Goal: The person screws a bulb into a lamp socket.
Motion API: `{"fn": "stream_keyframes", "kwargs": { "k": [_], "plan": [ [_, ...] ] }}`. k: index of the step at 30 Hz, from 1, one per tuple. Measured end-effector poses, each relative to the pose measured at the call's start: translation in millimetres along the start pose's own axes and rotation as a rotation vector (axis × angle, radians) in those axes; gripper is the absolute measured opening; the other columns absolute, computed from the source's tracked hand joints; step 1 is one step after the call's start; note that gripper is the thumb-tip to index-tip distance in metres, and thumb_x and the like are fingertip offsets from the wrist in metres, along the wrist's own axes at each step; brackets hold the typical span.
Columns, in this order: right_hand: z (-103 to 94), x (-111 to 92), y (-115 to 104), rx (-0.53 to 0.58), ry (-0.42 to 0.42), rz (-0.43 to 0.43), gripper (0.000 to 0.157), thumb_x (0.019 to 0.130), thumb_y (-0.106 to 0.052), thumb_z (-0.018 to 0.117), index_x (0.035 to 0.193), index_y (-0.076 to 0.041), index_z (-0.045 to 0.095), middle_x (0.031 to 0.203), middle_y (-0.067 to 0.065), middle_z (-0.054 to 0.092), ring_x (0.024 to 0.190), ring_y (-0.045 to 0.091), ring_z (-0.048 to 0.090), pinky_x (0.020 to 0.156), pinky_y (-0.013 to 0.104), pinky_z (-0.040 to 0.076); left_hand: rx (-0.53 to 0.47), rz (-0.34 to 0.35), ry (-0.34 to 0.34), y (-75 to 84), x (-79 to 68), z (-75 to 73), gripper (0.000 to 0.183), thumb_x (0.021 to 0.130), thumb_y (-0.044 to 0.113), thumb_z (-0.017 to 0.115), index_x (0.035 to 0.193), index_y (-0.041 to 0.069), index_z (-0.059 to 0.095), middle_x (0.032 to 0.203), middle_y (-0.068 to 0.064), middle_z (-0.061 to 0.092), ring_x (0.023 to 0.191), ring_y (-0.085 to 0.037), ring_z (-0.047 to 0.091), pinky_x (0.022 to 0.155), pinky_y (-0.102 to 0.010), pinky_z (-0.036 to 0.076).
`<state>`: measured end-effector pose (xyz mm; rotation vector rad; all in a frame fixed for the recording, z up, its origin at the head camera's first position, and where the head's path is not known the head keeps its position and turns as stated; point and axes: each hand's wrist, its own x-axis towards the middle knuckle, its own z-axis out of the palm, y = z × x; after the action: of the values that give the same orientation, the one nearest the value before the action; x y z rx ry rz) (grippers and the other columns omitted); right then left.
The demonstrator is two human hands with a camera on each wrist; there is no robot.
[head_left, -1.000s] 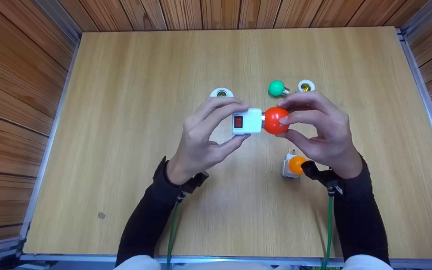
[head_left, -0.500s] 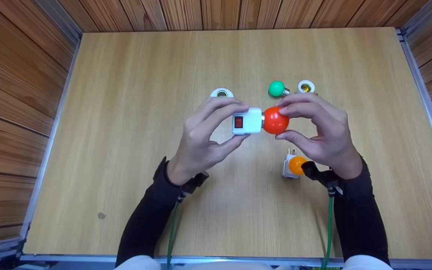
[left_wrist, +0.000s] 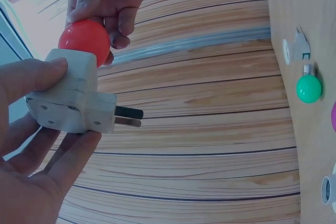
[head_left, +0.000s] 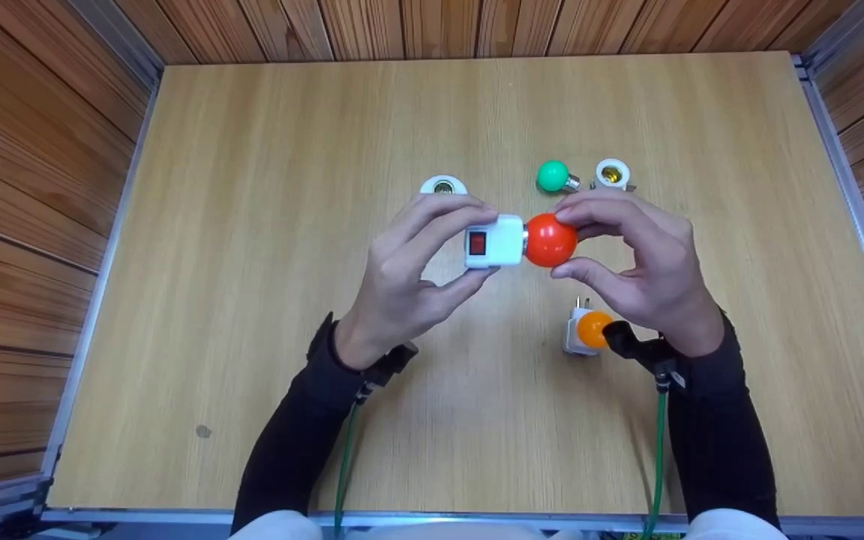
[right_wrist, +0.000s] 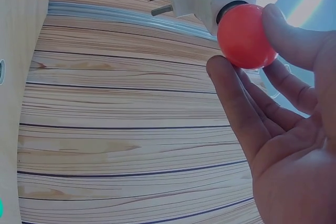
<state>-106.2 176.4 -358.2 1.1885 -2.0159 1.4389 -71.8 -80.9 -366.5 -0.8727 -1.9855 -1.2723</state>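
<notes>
One twisting step, seemingly; left fingers grip white socket; right fingers pinch red bulb; next turn needs socket steady.

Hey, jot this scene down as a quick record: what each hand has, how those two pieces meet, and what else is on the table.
Left hand: grips switched socket, white
Right hand: holds red bulb with fingers and thumb
Join: bulb base at socket mouth, some metal showing
Prongs: two, on the held socket
Green bulb: lying on table, base toward open socket
Orange bulb: at pronged white unit, near right wrist
Another socket: partly hidden behind left hand
</notes>
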Motion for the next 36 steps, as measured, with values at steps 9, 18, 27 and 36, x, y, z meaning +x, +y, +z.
{"fn": "stream_keyframes", "kwargs": {
  "k": [9,18,27,36],
  "plan": [
    [-0.5,3,-1,-0.005,-0.011,0.010,0.059,0.090,-0.039,0.084,0.113,0.013,0.068,0.111,0.029,0.072,0.111,0.004,0.074,0.096,0.015,0.060,-0.003,-0.017,0.007,-1.6,0.1,0.9,0.036,0.091,0.010,0.083,0.122,-0.003,0.073,0.117,-0.018,0.073,0.111,-0.028,0.070,0.101,-0.035,0.061],
    [8.0,10,-5,0.087,0.048,-0.126,0.035,0.090,-0.024,0.086,0.099,0.006,0.071,0.126,0.022,0.068,0.122,0.020,0.070,0.107,0.023,0.059,-0.025,-0.035,0.001,-1.7,-0.7,0.5,0.039,0.090,0.011,0.084,0.124,-0.005,0.071,0.119,-0.020,0.071,0.110,-0.027,0.070,0.100,-0.033,0.062],
    [9.6,8,-5,0.079,0.055,-0.181,0.019,0.094,-0.017,0.081,0.096,0.001,0.076,0.121,0.019,0.069,0.122,0.018,0.068,0.110,0.021,0.057,-0.041,-0.032,-0.008,-1.5,-0.2,0.3,0.041,0.090,0.011,0.085,0.124,-0.006,0.071,0.119,-0.021,0.071,0.109,-0.027,0.070,0.097,-0.032,0.064],
    [11.1,9,-6,0.076,0.077,-0.151,0.028,0.094,-0.020,0.081,0.092,0.007,0.073,0.116,0.018,0.071,0.114,0.020,0.071,0.106,0.021,0.058,-0.023,-0.030,-0.018,-1.9,-0.1,-0.2,0.041,0.090,0.013,0.085,0.124,-0.006,0.071,0.119,-0.020,0.073,0.111,-0.026,0.071,0.101,-0.033,0.062]
  ]
}}
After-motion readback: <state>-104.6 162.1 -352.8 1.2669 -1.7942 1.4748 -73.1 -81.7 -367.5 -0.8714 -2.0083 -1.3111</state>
